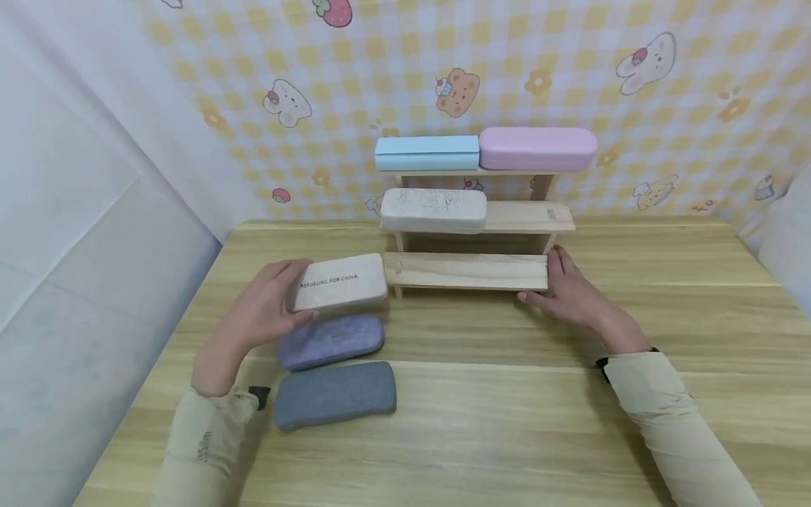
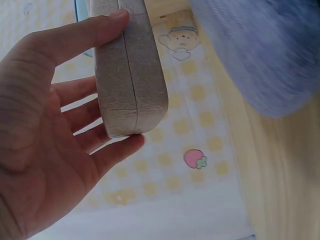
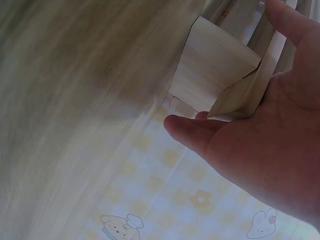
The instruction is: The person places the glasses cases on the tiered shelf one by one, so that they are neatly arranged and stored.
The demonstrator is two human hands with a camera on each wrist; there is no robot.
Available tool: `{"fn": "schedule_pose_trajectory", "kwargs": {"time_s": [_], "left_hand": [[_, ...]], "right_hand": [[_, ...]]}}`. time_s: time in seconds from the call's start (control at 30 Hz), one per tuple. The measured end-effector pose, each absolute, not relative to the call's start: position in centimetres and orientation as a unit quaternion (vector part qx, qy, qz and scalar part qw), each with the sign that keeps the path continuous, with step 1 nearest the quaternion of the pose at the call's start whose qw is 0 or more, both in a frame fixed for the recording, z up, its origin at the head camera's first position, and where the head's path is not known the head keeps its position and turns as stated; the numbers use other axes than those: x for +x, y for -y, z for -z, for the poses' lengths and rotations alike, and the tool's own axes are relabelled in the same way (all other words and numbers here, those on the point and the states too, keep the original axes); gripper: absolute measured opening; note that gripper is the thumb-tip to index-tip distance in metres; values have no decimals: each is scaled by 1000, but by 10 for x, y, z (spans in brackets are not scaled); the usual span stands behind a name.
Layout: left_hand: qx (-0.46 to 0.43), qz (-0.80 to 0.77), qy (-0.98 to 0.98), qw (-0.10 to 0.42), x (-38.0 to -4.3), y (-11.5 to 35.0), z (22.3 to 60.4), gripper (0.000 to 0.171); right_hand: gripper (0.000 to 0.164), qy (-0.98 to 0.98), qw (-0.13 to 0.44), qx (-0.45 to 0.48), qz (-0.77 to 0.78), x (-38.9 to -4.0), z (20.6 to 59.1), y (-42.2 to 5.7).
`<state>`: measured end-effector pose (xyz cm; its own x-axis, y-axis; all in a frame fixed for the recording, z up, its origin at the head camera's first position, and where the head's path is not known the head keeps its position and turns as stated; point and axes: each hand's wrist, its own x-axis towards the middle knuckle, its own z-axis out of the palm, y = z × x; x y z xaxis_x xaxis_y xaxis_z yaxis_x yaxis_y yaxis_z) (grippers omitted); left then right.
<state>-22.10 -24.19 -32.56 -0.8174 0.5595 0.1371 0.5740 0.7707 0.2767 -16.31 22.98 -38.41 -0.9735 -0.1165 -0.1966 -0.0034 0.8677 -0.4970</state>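
My left hand (image 1: 266,299) holds a cream glasses case (image 1: 338,285) by its left end, with the words "REFUELING FOR CHINA" on top. In the left wrist view the thumb lies on one side of the case (image 2: 132,75) and the fingers on the other. The case's right end is right at the left end of the lowest tier of a wooden three-tier rack (image 1: 469,271). My right hand (image 1: 573,292) grips that tier's right end, thumb at the front edge and fingers behind. A purple case (image 1: 336,343) lies just in front of the cream one.
A dark grey case (image 1: 336,396) lies nearest me on the wooden table (image 1: 507,436). On the rack's top tier sit a light blue case (image 1: 427,155) and a pink case (image 1: 538,149). A white crackle-patterned case (image 1: 434,210) occupies the middle tier's left half. A checked cloth (image 1: 393,77) hangs behind.
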Motion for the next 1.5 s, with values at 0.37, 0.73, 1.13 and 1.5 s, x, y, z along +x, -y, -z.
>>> {"fn": "schedule_pose_trajectory", "kwargs": {"time_s": [0.37, 0.73, 1.13, 1.5], "left_hand": [[-347, 161, 923, 45, -213, 220, 307, 75], [-378, 142, 913, 57, -217, 191, 292, 78], [-481, 76, 870, 80, -228, 135, 268, 78], [-503, 57, 862, 28, -241, 89, 262, 79]], "right_hand": [[112, -960, 118, -36, 253, -163, 383, -230], [112, -961, 116, -37, 249, -162, 383, -231], [112, -961, 109, -43, 250, -161, 384, -228], [110, -964, 92, -39, 246, -164, 386, -228]]}}
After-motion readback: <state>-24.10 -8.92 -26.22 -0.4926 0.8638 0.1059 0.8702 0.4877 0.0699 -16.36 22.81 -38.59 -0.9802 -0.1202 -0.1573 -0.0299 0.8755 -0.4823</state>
